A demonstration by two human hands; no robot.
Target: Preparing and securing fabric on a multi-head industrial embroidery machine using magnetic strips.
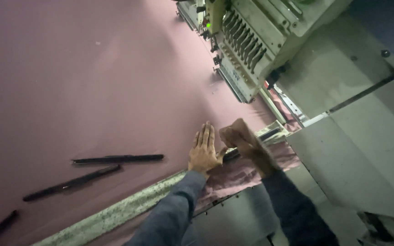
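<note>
Plainly, the pink cloth [83,82] lies stretched flat across most of the view, from nine o'clock round to one, and it looks light, soft and limp, likely to wrinkle or slide if pulled at one spot. The left hand [204,152] presses on it palm down with fingers straight and holds nothing, while the right hand [240,136], just beside at three o'clock, curls over the black bar [251,145] at the cloth's edge. Best taken along that edge, near the speckled strip [128,207], with both hands.
</note>
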